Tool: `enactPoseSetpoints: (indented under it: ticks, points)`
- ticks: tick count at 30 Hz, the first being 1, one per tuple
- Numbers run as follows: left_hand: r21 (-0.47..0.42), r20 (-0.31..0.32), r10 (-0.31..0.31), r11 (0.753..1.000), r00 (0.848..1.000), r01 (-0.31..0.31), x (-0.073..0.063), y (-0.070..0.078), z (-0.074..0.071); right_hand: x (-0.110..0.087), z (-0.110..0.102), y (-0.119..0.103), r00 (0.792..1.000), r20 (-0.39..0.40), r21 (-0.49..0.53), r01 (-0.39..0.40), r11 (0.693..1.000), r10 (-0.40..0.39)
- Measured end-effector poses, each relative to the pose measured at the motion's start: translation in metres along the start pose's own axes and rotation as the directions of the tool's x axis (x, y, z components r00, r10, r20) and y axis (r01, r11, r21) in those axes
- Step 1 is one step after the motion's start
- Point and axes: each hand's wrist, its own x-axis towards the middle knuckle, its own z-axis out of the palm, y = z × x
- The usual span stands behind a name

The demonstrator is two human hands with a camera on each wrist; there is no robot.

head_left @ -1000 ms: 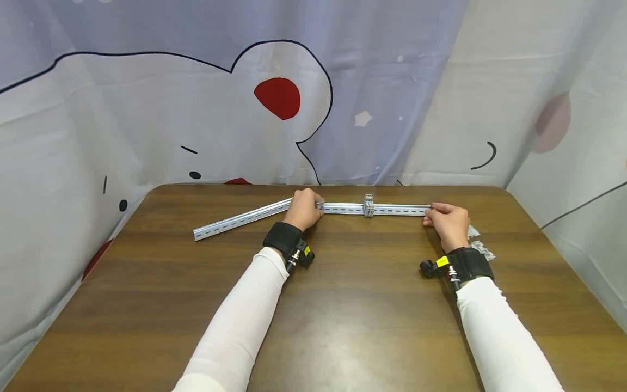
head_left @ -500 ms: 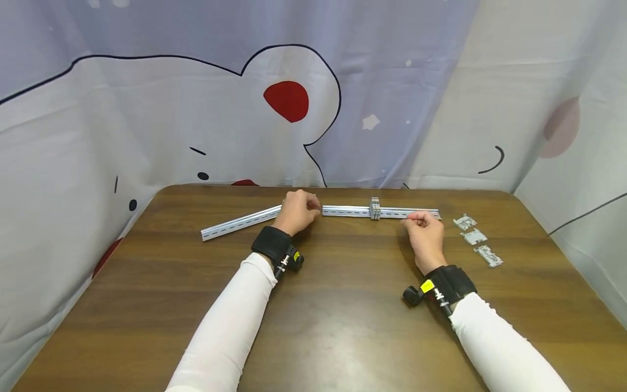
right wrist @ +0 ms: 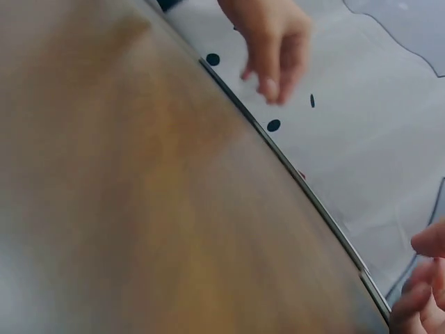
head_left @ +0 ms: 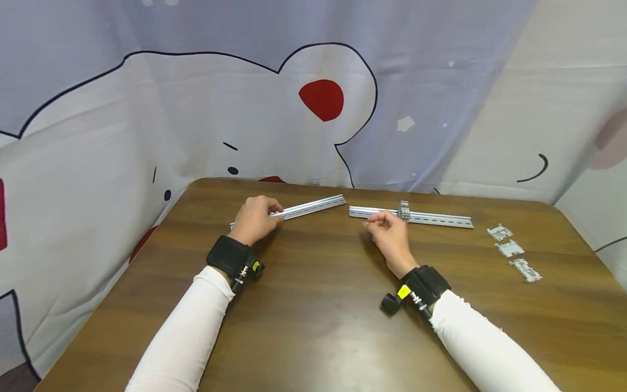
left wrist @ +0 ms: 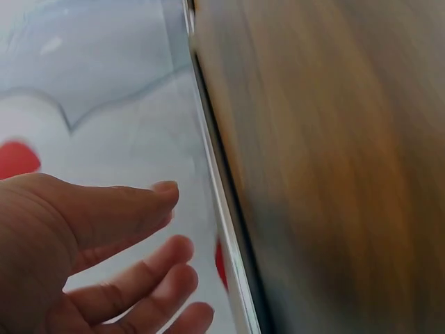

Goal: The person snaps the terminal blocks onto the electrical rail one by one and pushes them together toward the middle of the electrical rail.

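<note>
Two slotted metal DIN rails lie end to end across the back of the table. My left hand (head_left: 256,218) is at the left rail (head_left: 315,207), hiding part of its left end. In the left wrist view the fingers (left wrist: 149,282) are loosely bent, thumb apart, holding nothing. My right hand (head_left: 390,237) is just in front of the right rail (head_left: 441,219), near a small cluster of terminal blocks (head_left: 404,210) clipped on it. Its thumb and fingertips are close together in the head view. The right wrist view shows the hand's fingers (right wrist: 415,299) loosely curled, with no object visible between them.
Three loose, pale, flat terminal-block pieces (head_left: 510,249) lie in a slanted row on the right of the brown wooden table (head_left: 313,321). A patterned curtain (head_left: 235,109) hangs behind the table's back edge.
The left hand has moved left, from the left rail's right end toward its left end. The right hand has left the right rail's far end and moved left past the terminal blocks.
</note>
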Motion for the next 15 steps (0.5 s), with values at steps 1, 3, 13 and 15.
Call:
enactPoseSetpoints:
  ticks: [1,3,13,15]
  points:
    - [0.002,-0.002,-0.016,1.0,1.0,0.016,-0.003,-0.005,-0.005,0.004,0.003,0.0,1.0,0.011,0.006,-0.005,1.0,0.005]
    - [0.003,-0.004,-0.044,0.999,0.999,0.044,-0.008,-0.016,-0.011,0.011,0.006,-0.001,0.999,0.037,0.02,-0.017,1.0,0.017]
    - [0.043,0.082,-0.118,0.992,0.99,0.115,-0.024,-0.057,-0.025,0.043,0.014,0.006,0.99,0.117,0.031,-0.085,0.996,0.081]
    - [0.037,0.111,-0.138,0.99,0.984,0.135,-0.027,-0.063,-0.03,0.047,0.017,0.004,0.984,0.149,0.036,-0.101,0.994,0.094]
